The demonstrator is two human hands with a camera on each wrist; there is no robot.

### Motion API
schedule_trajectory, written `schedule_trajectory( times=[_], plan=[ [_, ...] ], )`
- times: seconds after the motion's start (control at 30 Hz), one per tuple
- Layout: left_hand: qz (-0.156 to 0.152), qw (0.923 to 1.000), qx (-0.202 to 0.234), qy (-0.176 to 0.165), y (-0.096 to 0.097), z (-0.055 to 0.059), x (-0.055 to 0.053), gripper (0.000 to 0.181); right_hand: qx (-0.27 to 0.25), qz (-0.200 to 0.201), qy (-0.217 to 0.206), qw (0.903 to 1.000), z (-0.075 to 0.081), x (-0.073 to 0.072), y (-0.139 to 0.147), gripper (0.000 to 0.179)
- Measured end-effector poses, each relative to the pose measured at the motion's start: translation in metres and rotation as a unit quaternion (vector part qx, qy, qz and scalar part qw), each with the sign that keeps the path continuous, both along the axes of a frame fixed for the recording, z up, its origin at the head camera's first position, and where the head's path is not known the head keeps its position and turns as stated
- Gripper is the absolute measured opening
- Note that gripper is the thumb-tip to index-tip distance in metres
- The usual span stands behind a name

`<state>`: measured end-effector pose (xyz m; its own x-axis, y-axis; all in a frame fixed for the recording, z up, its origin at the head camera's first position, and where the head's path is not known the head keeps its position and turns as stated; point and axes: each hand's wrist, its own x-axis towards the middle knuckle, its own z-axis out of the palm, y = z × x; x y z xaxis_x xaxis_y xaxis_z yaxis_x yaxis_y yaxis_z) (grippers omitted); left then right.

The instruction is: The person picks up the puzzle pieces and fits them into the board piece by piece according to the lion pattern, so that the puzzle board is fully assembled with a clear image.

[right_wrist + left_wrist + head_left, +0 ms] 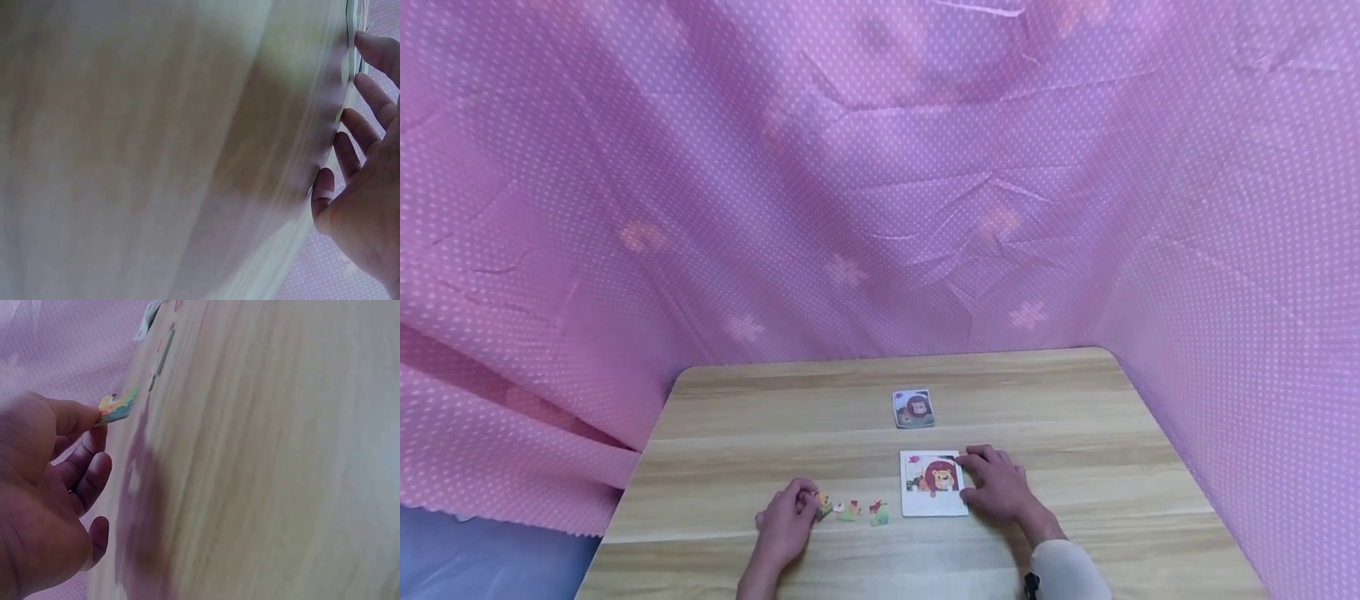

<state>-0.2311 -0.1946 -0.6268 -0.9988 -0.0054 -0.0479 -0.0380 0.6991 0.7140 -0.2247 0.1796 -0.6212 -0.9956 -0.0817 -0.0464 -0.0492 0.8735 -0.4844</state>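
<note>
My left hand pinches a small colourful jigsaw piece between thumb and forefinger, raised off the table in the left wrist view. Two more loose pieces lie in a row to its right, a yellow-green piece and a red-and-green piece. Beyond them sits a white-framed puzzle board; its upper part shows a lion and its lower part is plain white. My right hand touches the board's right edge with fingers extended and spread. Only the board's edge shows in the right wrist view.
Behind the board lies a picture card with a matching lion. Everything is on a wood-grain table with rounded far corners. A pink dotted curtain hangs around its back and sides.
</note>
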Motion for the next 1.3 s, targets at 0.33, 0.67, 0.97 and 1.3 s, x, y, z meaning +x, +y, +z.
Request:
schedule_trajectory(
  times=[0.33,0.67,0.97,1.3],
  plan=[
    [-0.026,0.9990,0.030,0.020,0.029,0.008,-0.003,0.015,0.003,0.000,0.000,1.0000,0.001,-0.002,0.003,0.056],
    [-0.083,0.9960,0.027,0.014,0.062,0.005,-0.006,0.013,0.009,-0.002,0.004,0.9999,-0.003,-0.004,0.005,0.055],
    [-0.133,0.9907,0.023,0.018,0.088,0.002,-0.001,0.014,0.016,0.002,0.007,0.9998,-0.007,-0.004,0.003,0.055],
    [-0.162,0.9856,0.030,0.038,0.111,-0.002,-0.005,0.013,0.010,0.001,0.006,0.9999,-0.006,-0.004,0.005,0.054]
  ],
)
